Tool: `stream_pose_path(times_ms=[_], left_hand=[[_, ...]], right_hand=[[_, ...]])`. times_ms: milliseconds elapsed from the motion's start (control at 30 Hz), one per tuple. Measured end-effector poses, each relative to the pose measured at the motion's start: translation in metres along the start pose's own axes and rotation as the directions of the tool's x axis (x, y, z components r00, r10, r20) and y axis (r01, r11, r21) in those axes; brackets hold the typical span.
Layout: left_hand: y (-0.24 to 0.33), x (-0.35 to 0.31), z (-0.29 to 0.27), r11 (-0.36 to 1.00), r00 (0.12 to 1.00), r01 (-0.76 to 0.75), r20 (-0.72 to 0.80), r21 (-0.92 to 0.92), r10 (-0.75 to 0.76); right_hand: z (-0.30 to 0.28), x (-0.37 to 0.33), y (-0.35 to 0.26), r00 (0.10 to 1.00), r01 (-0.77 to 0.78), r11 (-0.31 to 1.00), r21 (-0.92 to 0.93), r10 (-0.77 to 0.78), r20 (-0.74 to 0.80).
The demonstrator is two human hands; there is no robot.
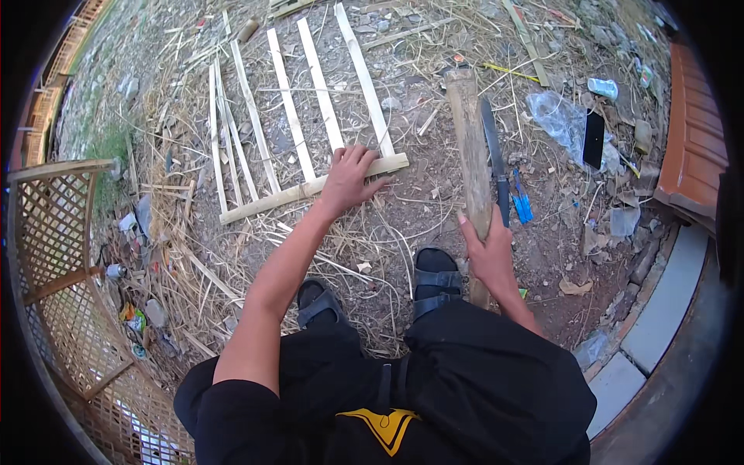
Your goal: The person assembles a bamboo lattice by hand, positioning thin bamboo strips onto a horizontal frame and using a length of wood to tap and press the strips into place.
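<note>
My left hand [350, 183] is closed over a pale bamboo crossbar [267, 203], fingers bent across it and thumb out to the right. Several thin bamboo slats [319, 87] fan away from this bar along the ground. On the right, a thick wooden post [470, 132] stretches away from me, and my right hand [491, 252] grips its near part, thumb on the left side and fingers on the right. Beside the post lies a machete [494, 143] with a dark handle whose end reaches my fingers. A blue tool or clip [521, 203] is just right of that handle.
Bamboo shavings [364, 267] litter the ground around my sandals [436, 279]. To the right are a black phone [594, 139], a clear plastic bag [558, 116] and a can [602, 88]. A lattice panel [58, 232] stands at left; reddish-brown tiles [690, 132] edge the right.
</note>
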State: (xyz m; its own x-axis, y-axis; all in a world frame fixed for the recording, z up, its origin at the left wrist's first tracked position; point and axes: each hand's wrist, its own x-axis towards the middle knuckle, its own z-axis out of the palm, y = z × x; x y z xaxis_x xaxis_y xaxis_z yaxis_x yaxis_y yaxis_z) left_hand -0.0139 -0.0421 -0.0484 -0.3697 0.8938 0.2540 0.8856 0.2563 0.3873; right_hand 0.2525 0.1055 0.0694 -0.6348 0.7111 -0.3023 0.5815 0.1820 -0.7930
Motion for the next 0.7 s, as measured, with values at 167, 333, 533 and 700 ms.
stream_pose_path(times_ms=[167, 333, 533, 700], left_hand=[[0.024, 0.017, 0.002, 0.992, 0.986, 0.123, 0.118, -0.038, -0.117], [0.014, 0.011, 0.011, 0.997, 0.997, 0.067, 0.046, -0.042, -0.066], [0.010, 0.014, -0.012, 0.997, 0.999, -0.038, 0.005, -0.074, 0.038], [0.017, 0.028, -0.046, 0.983, 0.975, -0.184, -0.121, 0.024, 0.185]], right_hand=[[0.001, -0.006, 0.019, 0.997, -0.023, 1.000, 0.000, 0.023, -0.069], [0.011, -0.017, 0.034, 0.994, -0.085, 0.995, 0.050, 0.088, -0.063], [0.003, -0.017, 0.031, 0.973, -0.218, 0.967, 0.128, 0.226, -0.050], [-0.002, -0.018, 0.026, 0.967, -0.241, 0.959, 0.151, 0.251, -0.051]])
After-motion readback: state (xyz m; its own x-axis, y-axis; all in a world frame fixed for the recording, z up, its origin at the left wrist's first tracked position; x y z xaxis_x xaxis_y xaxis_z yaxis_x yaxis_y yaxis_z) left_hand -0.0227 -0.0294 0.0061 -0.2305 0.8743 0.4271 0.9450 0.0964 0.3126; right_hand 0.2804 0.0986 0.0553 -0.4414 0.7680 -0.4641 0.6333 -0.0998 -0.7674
